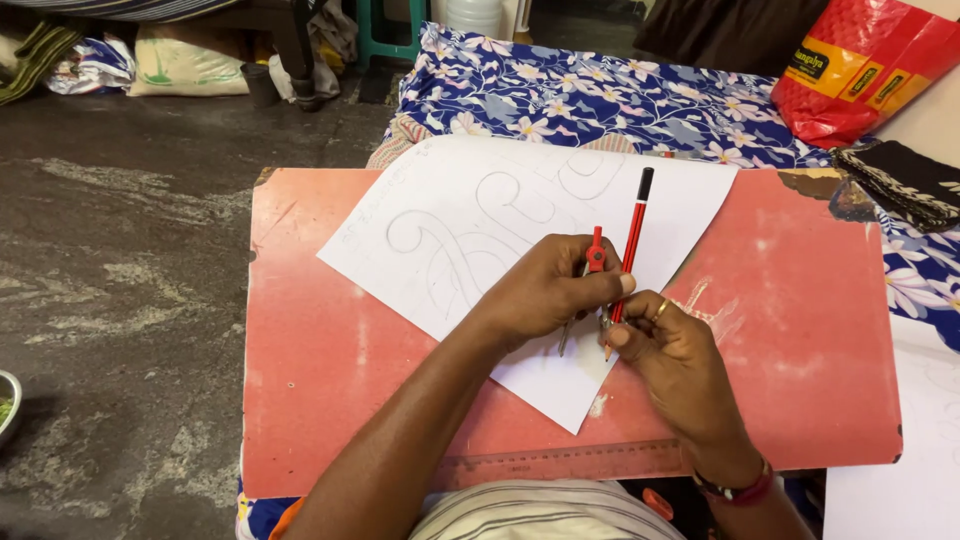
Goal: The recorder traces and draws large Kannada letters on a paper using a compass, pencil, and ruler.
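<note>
Compass (pixel 592 290) w/ red pencil (pixel 631 240) sits over the lower right of the white sheet (pixel 450 215), mid red board. Left hand (pixel 545 290) fingers pinch the compass top; right hand (pixel 675 350) fingers closed on the pencil near its tip. Looks like setting the pencil in the clamp; next needs steady alignment. Ruler (pixel 560 462) at the near edge, floral cloth (pixel 600 95) and red bag (pixel 860 65) behind; nothing blocks.

Hands: 2, left hand (pixel 545 295) and right hand (pixel 675 355). Pencil (pixel 630 245): 1. Compass (pixel 593 275): 1. Paper (pixel 470 215): 1 sheet. Ruler (pixel 560 462): 1, at worktop (pixel 800 330) near edge. Red bag (pixel 860 65): 1. Floral cloth (pixel 600 95): 1.
</note>
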